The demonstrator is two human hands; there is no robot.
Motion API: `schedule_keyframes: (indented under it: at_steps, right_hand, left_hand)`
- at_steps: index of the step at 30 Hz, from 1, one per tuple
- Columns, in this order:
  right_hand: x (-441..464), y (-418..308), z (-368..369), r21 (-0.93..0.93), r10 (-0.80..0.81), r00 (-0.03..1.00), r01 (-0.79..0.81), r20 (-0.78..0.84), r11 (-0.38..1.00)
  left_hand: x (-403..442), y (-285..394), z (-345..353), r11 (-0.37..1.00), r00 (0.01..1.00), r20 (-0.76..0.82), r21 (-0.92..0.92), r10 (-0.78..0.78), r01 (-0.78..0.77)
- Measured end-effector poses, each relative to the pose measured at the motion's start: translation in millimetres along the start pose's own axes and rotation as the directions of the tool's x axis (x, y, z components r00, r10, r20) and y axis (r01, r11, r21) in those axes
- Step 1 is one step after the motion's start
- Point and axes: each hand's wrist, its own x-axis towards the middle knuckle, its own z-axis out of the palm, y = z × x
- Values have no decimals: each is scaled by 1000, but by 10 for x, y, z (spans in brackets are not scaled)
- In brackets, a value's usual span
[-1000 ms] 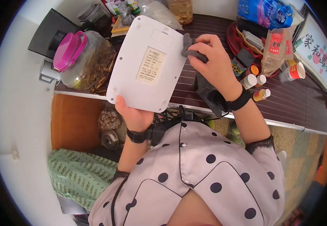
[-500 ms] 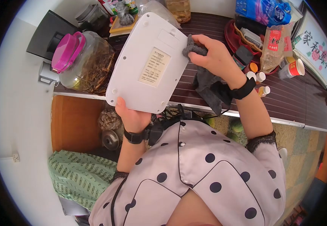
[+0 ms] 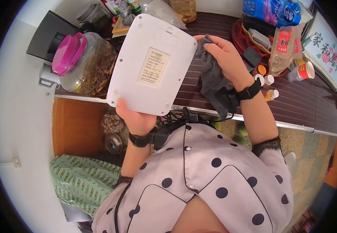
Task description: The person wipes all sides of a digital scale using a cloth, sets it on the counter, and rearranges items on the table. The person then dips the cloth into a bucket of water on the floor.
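Note:
My left hand grips the lower edge of a white kitchen scale, thumb on the near face and fingers behind. The scale is tilted up with its underside toward me, showing a printed label, a battery cover and screw holes. Closed round a dark grey cloth is my right hand, at the scale's upper right edge. The cloth hangs down over the front of the counter. Whether the right fingertips touch the scale, I cannot tell.
Left on the striped counter stands a big jar with a pink lid. To the right are small white-capped bottles, a paper cup, a red basket and a framed picture. A green patterned cloth hangs lower left.
The right hand has drawn the cloth slightly right, off the scale's edge, and more of the cloth hangs loose. The scale has shifted a little left and turned slightly.

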Motion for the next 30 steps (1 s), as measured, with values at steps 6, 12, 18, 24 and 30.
schedule_keyframes:
  at_steps: [6, 12, 18, 24, 30]
  right_hand:
    - [-24, -21, -75, -173, -189, 982, 191, 29, 966]
    - [-91, -75, 120, -617, -423, 879, 462, 221, 637]
    - [-49, -12, 98, -599, -268, 959, 271, 96, 754]
    - [-87, 42, 122, -395, -264, 961, 272, 75, 878]
    - [-89, 116, 177, -434, -350, 936, 326, 26, 840]
  left_hand:
    - [26, -16, 25, 999, 1000, -2, -33, -26, 26]
    - [9, -63, -3, 1000, 999, -22, -8, -24, 24]
    - [2, -34, -78, 999, 1000, 11, -24, -29, 29]
    - [6, -27, 15, 998, 998, -47, -52, -31, 28]
    - [16, -6, 47, 993, 996, -1, -82, -87, 87]
